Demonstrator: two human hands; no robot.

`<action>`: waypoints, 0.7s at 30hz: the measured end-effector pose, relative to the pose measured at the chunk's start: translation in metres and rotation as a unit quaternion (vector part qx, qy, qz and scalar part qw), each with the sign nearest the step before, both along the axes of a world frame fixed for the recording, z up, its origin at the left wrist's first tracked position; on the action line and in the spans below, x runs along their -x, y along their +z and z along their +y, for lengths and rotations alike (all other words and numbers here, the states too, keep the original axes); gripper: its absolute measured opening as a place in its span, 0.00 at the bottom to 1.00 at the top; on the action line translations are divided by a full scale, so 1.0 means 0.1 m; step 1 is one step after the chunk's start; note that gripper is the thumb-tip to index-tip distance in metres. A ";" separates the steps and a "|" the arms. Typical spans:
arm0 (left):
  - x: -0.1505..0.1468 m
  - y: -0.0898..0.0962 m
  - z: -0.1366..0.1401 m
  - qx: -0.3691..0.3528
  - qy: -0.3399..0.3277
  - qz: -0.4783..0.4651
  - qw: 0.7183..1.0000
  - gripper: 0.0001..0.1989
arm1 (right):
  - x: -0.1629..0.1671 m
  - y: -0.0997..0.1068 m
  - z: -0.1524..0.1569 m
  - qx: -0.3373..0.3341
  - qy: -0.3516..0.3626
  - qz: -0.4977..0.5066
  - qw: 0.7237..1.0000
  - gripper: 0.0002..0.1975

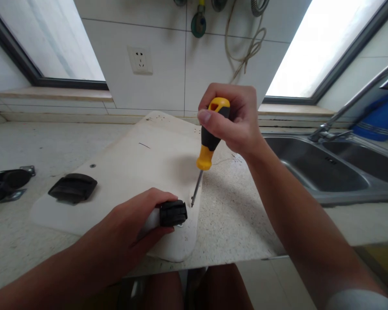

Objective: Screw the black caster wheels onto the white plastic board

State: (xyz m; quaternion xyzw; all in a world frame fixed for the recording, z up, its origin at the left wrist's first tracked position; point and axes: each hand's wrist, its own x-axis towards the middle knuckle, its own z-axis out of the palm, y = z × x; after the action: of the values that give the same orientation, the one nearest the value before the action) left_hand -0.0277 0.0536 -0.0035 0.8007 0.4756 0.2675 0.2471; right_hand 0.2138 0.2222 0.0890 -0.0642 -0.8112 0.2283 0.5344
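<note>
Screwing seems underway: right hand (236, 118) grips screwdriver (209, 138), left hand (126, 217) pinches caster (173, 213); next turn likely wants steady alignment.

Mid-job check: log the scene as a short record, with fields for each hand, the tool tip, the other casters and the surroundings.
Left hand: grips a caster at the near right corner of the board
Right hand: holds the screwdriver, handle up
Tip: down, just right of that caster; contact unclear
Second caster: on the board's left part
Other two casters: on the counter, far left
Right side: sink
</note>
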 end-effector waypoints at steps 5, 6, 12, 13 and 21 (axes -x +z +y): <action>-0.02 0.03 -0.01 -0.005 -0.004 -0.006 1.000 0.12 | 0.09 -0.03 -0.01 -0.005 0.024 0.020 0.999 0.17; -0.01 0.03 -0.01 -0.006 -0.005 -0.005 1.000 0.13 | 0.11 -0.03 -0.01 -0.005 0.031 0.028 0.999 0.18; 0.01 0.00 -0.03 -0.026 -0.020 -0.005 0.999 0.15 | 0.14 -0.05 0.02 0.004 0.040 0.031 0.999 0.19; 0.01 0.00 -0.03 -0.029 -0.022 -0.003 0.999 0.15 | 0.13 -0.05 0.02 0.002 0.038 0.028 0.999 0.19; 0.01 0.01 -0.02 -0.042 -0.030 0.013 0.999 0.16 | 0.21 -0.02 -0.07 -0.054 -0.005 0.069 0.996 0.29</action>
State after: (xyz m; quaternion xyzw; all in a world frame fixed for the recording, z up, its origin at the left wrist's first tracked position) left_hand -0.0285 0.0515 -0.0021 0.8276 0.4429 0.2696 0.2149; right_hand 0.1924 0.2152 0.0868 -0.0234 -0.7836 0.1849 0.5927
